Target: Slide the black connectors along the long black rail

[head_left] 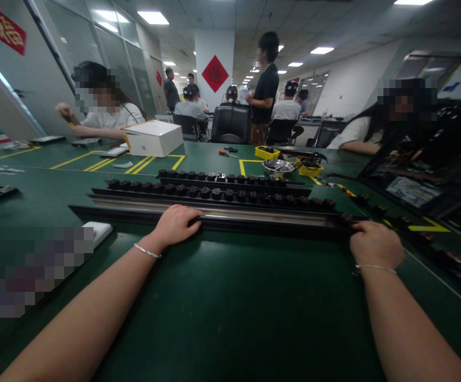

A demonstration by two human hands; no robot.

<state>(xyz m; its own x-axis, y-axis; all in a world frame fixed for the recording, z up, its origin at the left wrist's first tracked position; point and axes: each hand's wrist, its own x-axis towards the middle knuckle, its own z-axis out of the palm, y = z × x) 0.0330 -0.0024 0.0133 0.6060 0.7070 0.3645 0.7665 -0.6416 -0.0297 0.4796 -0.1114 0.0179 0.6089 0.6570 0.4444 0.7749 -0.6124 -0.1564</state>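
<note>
Single head cam, facing forward, tilted down: green tabletop (230,313) close at frame bottom, office ceiling (334,24) far up top.

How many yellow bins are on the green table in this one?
2: the far yellow bin is just beyond the metal bowl, the near yellow bin right of it. Others could be hidden.

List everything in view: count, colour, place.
Long rail: one, black, table centre
Knobbed strips: at least two, black, beyond rail
Box: one, white, back left
Screwdriver: one, red-handled, back
Trays: two, yellow, back right
Bowl: one, silver, back right
Blurred object: one, white-ended, left
Equipment: uncounted, dark, right
Table: one, green, foreground
Chairs: several, black, background
Signs: at least three, red, walls
Lights: several, white, ceiling
Other people: several, white or dark tops, around
Left hand: one, on rail
Right hand: one, rail's right end
</note>
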